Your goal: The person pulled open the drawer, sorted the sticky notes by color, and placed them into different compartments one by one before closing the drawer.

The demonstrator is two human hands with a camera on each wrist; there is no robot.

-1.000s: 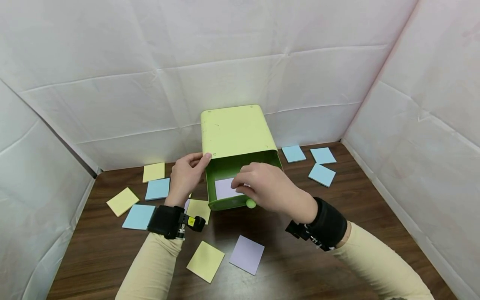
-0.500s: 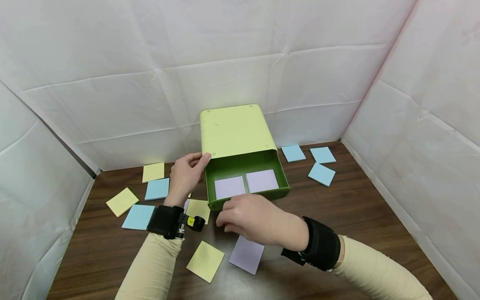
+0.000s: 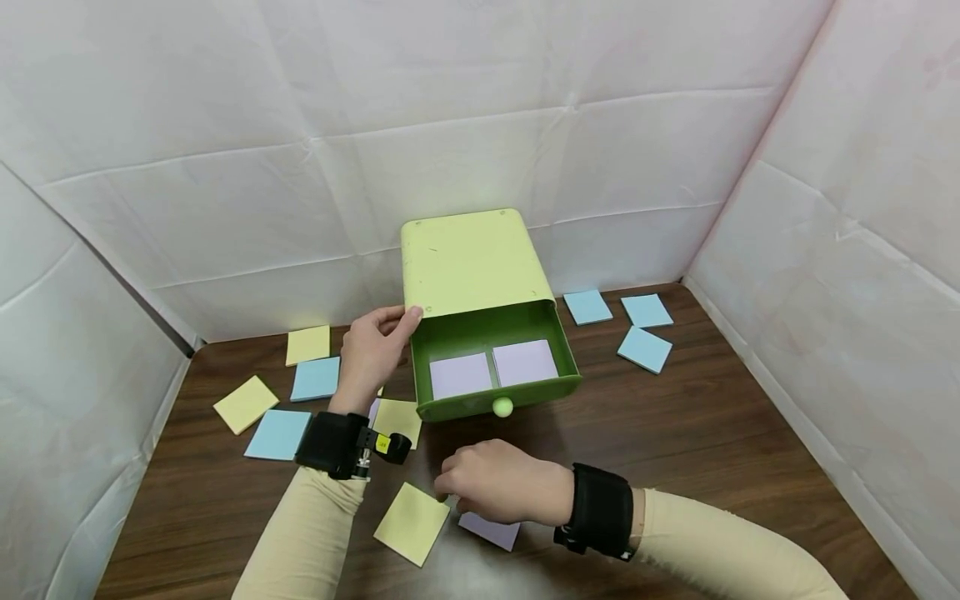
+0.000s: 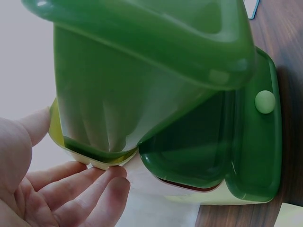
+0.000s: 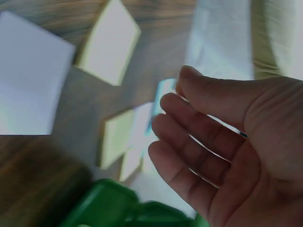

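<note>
Nothing readable from where I'm sitting. The sticky notes on the surface [image 3: 675, 433] all look blank to me, and so do the two purple notes [image 3: 492, 369] lying in the open drawer [image 3: 498, 398]. The green box [image 3: 468, 260] has no brand or label I can see on it. There's a small yellow tag [image 3: 382, 444] on the left wrist strap, but any print on it is too tiny to make out.
</note>
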